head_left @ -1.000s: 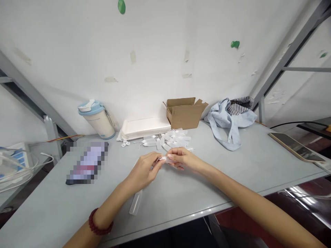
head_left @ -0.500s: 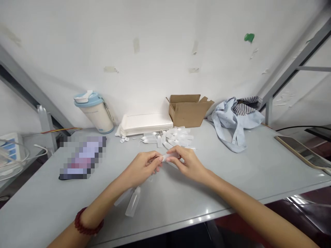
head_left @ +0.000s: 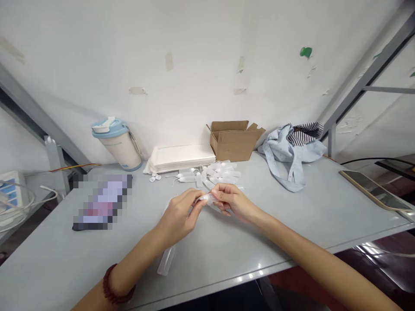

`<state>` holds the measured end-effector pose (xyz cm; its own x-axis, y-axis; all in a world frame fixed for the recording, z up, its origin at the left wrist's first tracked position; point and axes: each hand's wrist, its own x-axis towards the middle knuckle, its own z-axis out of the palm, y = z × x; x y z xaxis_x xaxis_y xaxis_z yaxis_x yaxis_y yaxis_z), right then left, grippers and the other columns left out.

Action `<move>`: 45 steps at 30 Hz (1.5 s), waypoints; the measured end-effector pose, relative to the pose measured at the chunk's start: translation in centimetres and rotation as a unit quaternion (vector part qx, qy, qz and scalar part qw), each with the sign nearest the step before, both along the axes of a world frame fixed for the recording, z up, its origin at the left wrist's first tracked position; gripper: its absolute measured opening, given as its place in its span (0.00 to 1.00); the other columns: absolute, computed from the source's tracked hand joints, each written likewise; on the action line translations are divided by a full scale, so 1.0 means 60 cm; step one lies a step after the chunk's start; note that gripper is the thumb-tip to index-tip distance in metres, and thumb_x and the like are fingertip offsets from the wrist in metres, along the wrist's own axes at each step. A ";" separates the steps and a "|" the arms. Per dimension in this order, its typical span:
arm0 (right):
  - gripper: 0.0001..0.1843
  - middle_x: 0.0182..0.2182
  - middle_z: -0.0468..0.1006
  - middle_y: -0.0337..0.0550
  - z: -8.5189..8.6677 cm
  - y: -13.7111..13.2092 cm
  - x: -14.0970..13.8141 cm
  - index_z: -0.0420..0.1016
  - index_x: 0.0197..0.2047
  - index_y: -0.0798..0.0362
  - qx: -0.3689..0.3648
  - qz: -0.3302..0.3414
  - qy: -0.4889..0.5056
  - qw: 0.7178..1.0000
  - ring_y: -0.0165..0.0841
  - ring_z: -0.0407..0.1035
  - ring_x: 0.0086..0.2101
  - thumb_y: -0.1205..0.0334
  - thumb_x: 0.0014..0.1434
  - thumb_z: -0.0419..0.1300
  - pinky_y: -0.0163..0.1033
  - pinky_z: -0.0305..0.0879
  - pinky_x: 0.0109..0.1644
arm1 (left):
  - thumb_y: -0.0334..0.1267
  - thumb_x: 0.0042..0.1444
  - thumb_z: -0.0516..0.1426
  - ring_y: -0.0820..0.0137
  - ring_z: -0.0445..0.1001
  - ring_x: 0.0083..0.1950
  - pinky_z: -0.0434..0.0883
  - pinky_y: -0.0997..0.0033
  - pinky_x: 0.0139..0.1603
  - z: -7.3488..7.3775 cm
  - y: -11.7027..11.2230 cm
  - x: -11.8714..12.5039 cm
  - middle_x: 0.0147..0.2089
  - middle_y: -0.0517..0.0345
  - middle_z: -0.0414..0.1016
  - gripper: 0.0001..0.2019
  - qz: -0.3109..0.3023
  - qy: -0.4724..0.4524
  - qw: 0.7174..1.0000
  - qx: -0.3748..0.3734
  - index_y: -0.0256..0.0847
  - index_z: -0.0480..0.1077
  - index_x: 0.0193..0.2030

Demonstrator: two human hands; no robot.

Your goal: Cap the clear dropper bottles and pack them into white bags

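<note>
Both hands meet over the middle of the grey table (head_left: pixel 292 224). My right hand (head_left: pixel 231 201) pinches a small clear plastic bottle (head_left: pixel 210 199). My left hand (head_left: pixel 181 214) has its fingertips closed on the bottle's tip end, where a tiny white piece shows. A red bead bracelet (head_left: pixel 113 283) is on my left wrist. Behind the hands lies a pile of several clear small bottles (head_left: pixel 215 172), with a few white caps (head_left: pixel 154 177) to its left. One more clear bottle (head_left: pixel 166 259) lies on the table under my left forearm.
Along the wall stand a blue-lidded jug (head_left: pixel 115 144), a stack of white trays (head_left: pixel 180 156), an open cardboard box (head_left: pixel 233 140) and a light blue cloth bag (head_left: pixel 292 149). A blurred dark object (head_left: pixel 102 201) lies left. A tablet (head_left: pixel 372 190) lies at the right edge.
The hands stay joined on the small bottle, with my left fingers shifting at its tip. The view has wobbled slightly. Nothing on the table has moved.
</note>
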<state>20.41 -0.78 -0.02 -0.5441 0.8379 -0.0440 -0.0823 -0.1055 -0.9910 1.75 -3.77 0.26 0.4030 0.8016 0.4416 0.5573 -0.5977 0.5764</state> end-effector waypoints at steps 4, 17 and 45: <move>0.12 0.23 0.66 0.35 -0.005 -0.012 -0.004 0.65 0.36 0.53 0.188 -0.070 -0.083 0.976 0.26 0.59 0.22 0.53 0.57 0.58 0.33 0.57 0.25 | 0.40 0.61 0.49 0.71 0.71 0.28 0.67 0.75 0.29 0.029 -0.002 -0.001 0.26 0.61 0.70 0.11 0.003 -0.054 0.984 -0.170 0.39 0.70 0.37; 0.13 0.26 0.68 0.40 -0.001 -0.028 -0.004 0.67 0.34 0.54 0.394 -0.077 -0.167 0.901 0.29 0.62 0.27 0.57 0.65 0.48 0.35 0.58 0.31 | 0.46 0.58 0.50 0.78 0.55 0.15 0.57 0.76 0.19 0.023 -0.007 0.010 0.14 0.69 0.54 0.19 0.022 -0.203 0.915 -0.347 0.39 0.62 0.19; 0.17 0.41 0.72 0.48 -0.030 0.014 0.005 0.70 0.53 0.51 0.422 -0.161 -0.208 0.867 0.33 0.68 0.35 0.61 0.64 0.48 0.38 0.66 0.34 | 0.40 0.57 0.47 0.64 0.75 0.38 0.70 0.67 0.41 0.012 0.069 -0.089 0.38 0.53 0.78 0.16 0.255 0.101 0.961 -0.045 0.38 0.71 0.43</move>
<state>20.73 0.08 -1.80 -0.3592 0.7725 0.5236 0.4103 0.6346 -0.6549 -3.56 0.36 0.96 0.0186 0.9486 0.3161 0.8704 -0.1709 0.4617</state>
